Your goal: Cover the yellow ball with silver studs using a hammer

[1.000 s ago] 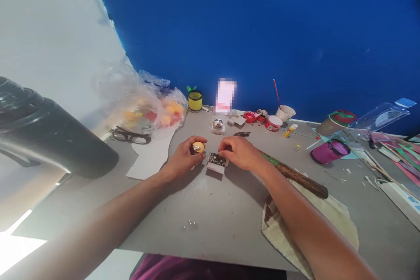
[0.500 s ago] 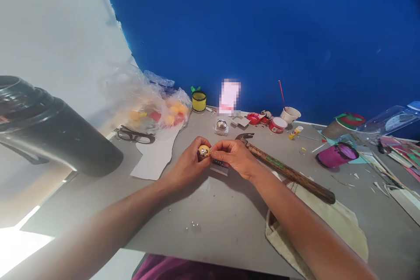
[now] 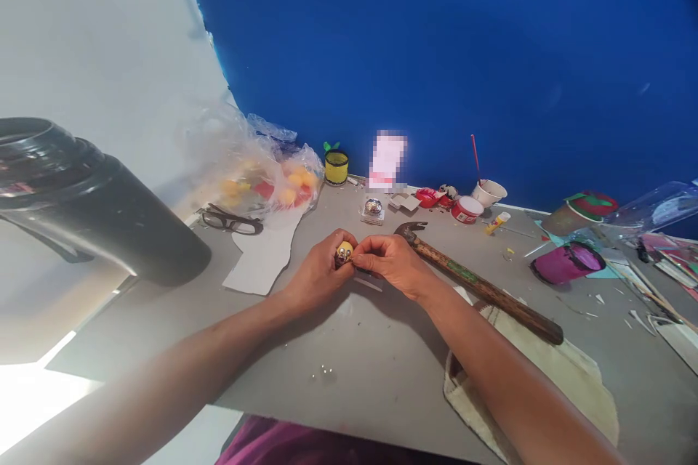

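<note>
Between the fingers of my left hand (image 3: 321, 264) is a small yellow ball (image 3: 345, 250) with shiny silver studs on the side facing me. My right hand (image 3: 390, 262) is closed in a pinch at the ball's right edge; whatever lies between its thumb and forefinger is too small to make out. Under the right fingers a small box (image 3: 368, 283) shows only its pale front edge. Beyond the hands stands a clear little case (image 3: 372, 211) with silvery pieces in it. A few tiny shiny beads (image 3: 322, 373) lie on the table nearer to me.
A claw hammer (image 3: 480, 283) lies to the right, partly over a cream cloth (image 3: 567, 378). Glasses (image 3: 233, 220) and white paper (image 3: 262, 258) are left, beside a plastic bag (image 3: 273, 182). A big dark cylinder (image 3: 125, 211) leans at far left. A purple cup (image 3: 567, 262) sits right.
The view has shifted slightly, so everything appears a little further right. The ball has turned a little in my left hand, and the right fingers stay against its edge.
</note>
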A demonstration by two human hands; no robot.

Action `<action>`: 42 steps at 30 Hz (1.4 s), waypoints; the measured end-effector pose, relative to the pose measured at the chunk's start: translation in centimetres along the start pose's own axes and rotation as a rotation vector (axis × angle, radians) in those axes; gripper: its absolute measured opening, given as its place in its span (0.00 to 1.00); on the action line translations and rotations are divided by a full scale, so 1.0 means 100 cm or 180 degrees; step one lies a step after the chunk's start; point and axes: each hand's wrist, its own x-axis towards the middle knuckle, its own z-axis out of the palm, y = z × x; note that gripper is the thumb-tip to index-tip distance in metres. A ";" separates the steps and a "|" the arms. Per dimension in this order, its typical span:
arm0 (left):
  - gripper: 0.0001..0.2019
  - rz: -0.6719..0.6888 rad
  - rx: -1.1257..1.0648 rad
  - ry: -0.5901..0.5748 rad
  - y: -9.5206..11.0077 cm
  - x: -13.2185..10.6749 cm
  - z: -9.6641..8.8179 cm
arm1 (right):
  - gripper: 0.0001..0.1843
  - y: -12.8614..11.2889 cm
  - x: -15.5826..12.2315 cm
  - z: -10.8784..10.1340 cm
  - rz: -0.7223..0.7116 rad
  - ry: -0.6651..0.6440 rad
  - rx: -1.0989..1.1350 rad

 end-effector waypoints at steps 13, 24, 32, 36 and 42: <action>0.01 -0.0151 -0.0017 0.0386 -0.004 -0.003 0.007 | 0.10 -0.005 -0.002 0.020 -0.0391 0.0390 -0.0567; 0.02 -0.0352 -0.0197 0.0508 0.000 -0.004 0.011 | 0.15 -0.001 0.000 0.018 -0.0120 0.0168 0.0030; 0.09 -0.0407 -0.1017 -0.0152 0.009 -0.004 0.003 | 0.20 0.004 0.003 0.000 -0.0017 -0.0112 0.0769; 0.08 -0.0298 -0.0808 -0.0177 0.006 -0.003 0.003 | 0.19 0.001 0.002 -0.004 -0.0073 -0.0181 0.0731; 0.11 -0.0367 -0.0866 -0.0044 0.000 -0.001 0.004 | 0.18 0.000 0.001 -0.002 -0.0147 -0.0200 0.0634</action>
